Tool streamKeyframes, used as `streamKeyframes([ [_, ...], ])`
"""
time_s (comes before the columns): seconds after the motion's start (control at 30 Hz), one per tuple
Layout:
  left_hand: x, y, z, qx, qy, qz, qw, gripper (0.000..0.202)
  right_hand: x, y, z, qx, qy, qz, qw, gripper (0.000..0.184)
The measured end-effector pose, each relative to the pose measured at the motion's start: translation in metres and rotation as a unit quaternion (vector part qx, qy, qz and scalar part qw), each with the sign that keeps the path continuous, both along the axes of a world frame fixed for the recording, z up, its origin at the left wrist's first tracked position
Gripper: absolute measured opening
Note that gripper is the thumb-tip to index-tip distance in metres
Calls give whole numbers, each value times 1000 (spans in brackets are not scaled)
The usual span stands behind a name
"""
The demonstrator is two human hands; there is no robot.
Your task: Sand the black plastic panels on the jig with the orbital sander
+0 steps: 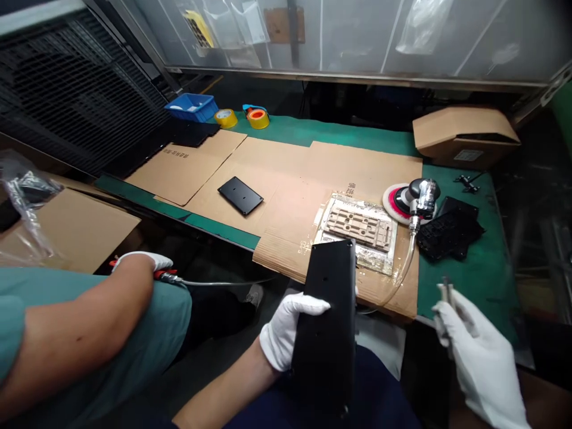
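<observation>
My left hand (pixel 290 330), in a white glove, grips the edge of a black drilled plate (pixel 324 333) held upright in front of me. My right hand (pixel 478 357), also gloved, is off to the right and pinches a small metal tool (pixel 445 298), too small to identify exactly. At the left, a co-worker's gloved hand (pixel 143 260) holds a red-handled air tool (pixel 163 274) with a thin hose, and that person's teal sleeve (pixel 89 333) fills the lower left.
Cardboard sheets (pixel 286 173) cover a green bench mat (pixel 460 268). On them lie a black plate (pixel 240 195) and a foil-lined jig (pixel 355 232). An orbital polisher (pixel 413 199) trails a clear hose. Black parts (pixel 449 232), a blue bin (pixel 192 107) and tape rolls (pixel 258 118) stand nearby.
</observation>
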State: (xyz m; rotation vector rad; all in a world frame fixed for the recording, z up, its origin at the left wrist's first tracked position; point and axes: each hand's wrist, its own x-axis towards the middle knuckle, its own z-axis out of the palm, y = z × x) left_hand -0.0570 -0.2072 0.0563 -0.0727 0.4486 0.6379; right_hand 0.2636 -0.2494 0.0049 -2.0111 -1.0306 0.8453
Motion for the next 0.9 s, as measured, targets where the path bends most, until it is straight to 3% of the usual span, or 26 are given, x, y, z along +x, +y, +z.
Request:
streamKeyframes([
  [0.07, -4, -14, 9, -7, 38, -19, 999, 45, -37, -25, 28, 53, 50, 73, 995, 50],
  [0.17, -10, -34, 19, -23, 83, -26, 996, 44, -76, -45, 61, 152, 74, 224, 960, 42],
  [0.3, -16, -49, 22, -25, 86, -11, 996, 45, -94, -49, 76, 206, 105, 328, 916, 56],
  [0.63, -12, -51, 21, -44, 41, -3, 998, 34, -105, -42, 78, 218, 69, 347, 909, 52],
  [0.9, -13, -53, 21, -41, 61, -7, 997, 36, -103, -48, 76, 211, 61, 359, 907, 53],
])
